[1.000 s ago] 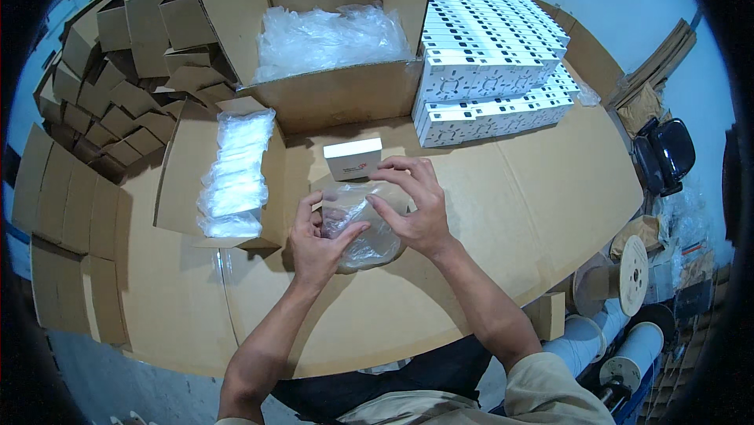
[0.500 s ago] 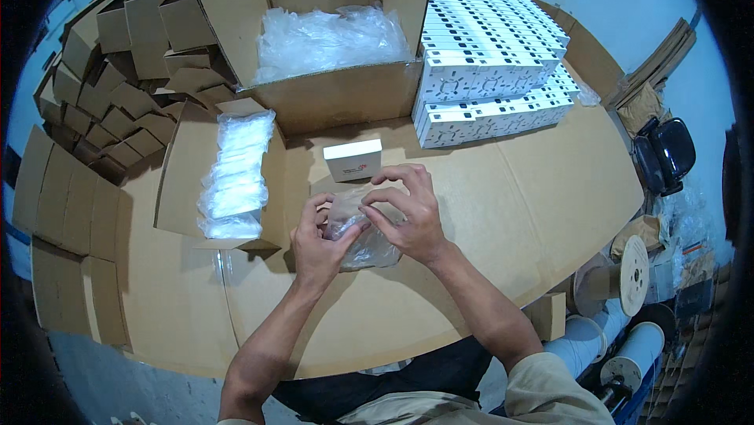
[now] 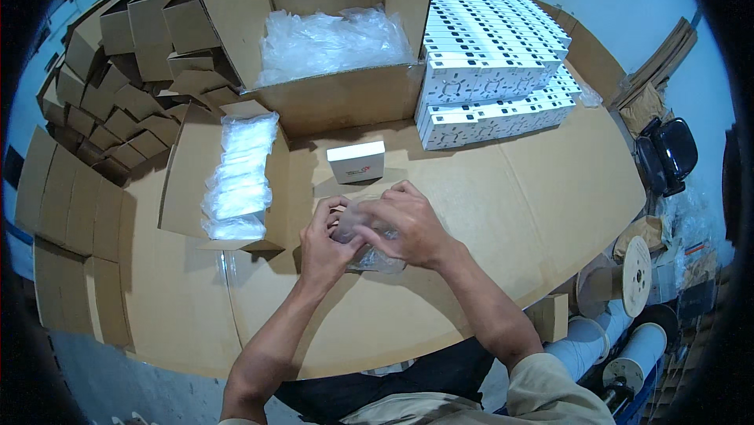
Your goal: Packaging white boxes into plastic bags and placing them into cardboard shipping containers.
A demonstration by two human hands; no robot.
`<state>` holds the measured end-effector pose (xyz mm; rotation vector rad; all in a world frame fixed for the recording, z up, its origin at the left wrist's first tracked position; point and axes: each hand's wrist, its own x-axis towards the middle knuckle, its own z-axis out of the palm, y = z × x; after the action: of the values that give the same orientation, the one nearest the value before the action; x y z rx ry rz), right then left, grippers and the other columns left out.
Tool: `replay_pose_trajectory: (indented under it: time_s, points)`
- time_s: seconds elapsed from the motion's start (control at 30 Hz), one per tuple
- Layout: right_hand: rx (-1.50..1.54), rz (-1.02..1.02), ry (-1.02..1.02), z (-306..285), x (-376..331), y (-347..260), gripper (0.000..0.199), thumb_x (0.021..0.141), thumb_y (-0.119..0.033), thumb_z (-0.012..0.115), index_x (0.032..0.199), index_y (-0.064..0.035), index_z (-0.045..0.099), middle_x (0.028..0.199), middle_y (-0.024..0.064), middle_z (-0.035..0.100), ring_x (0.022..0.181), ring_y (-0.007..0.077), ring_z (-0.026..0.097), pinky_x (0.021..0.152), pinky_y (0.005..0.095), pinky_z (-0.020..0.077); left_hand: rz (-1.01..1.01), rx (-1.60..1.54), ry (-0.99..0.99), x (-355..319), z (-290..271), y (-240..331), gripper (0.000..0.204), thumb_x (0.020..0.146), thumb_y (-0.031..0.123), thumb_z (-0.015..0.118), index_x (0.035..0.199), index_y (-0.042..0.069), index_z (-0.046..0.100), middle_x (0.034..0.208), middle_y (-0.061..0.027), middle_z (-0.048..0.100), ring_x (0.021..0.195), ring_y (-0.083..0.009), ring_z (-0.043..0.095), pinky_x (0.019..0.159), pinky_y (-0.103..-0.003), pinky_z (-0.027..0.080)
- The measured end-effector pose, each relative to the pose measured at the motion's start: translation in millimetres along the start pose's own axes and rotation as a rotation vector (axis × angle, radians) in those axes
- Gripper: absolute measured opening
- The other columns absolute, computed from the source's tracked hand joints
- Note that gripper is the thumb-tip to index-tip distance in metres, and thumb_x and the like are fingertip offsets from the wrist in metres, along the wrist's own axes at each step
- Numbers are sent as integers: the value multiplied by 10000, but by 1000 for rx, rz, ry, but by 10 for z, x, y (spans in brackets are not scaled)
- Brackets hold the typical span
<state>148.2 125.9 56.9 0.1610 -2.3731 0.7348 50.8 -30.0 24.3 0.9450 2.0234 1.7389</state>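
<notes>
Clear plastic, crumpled: one small bag (image 3: 369, 246), lying on the cardboard-covered table (image 3: 503, 221) directly in front of us, near its front edge. Our left hand (image 3: 324, 246) pinches the bag's left side, fingers curled closed on the film; our right hand (image 3: 408, 225) lies over the bag from the right, fingers bent down and closed on its top, so that most of the bag is hidden beneath the two hands. What the bag contains we cannot tell. Just behind the hands, apart from them, stands one small white box (image 3: 356, 162), lid closed, upright on the table. To our left, a flat cardboard sheet (image 3: 182, 181) carries a row of filled clear bags (image 3: 238, 177), laid side by side in a line running away from us. Behind the white box stands a large open carton (image 3: 345, 99) holding a heap of loose clear plastic bags (image 3: 334, 40). To the right of the carton, a block of white boxes (image 3: 491, 64), stacked in tight rows. At far left, a pile of small folded brown cartons (image 3: 126, 79). Beyond the table's right edge, near the floor, several empty spools (image 3: 624, 280).
</notes>
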Motion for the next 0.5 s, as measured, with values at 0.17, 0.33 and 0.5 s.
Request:
replay_pose_trajectory:
  time_s: [0.17,0.33,0.5]
  points:
    - [82,42,-78,-54,114,3,133,857,-141,711,974,-78,707,856,113,717,812,295,688,764,428,512,-59,201,-92,8,-4,243,642,709,141,911,1224,35,544,1019,-181,737,971,-264,735,809,-380,589]
    - [91,259,-268,-94,333,-79,153,889,-193,668,964,-75,731,828,177,717,760,382,695,708,497,544,-32,244,-87,-25,-58,76,651,695,213,920,1217,34,574,1007,-172,735,958,-278,732,813,-393,575]
    - [81,150,-325,-127,432,-60,178,884,-225,685,983,-92,749,836,166,723,779,366,701,752,468,552,0,179,-80,-7,-66,149,632,709,162,907,1229,37,571,1024,-161,736,983,-274,729,826,-392,580]
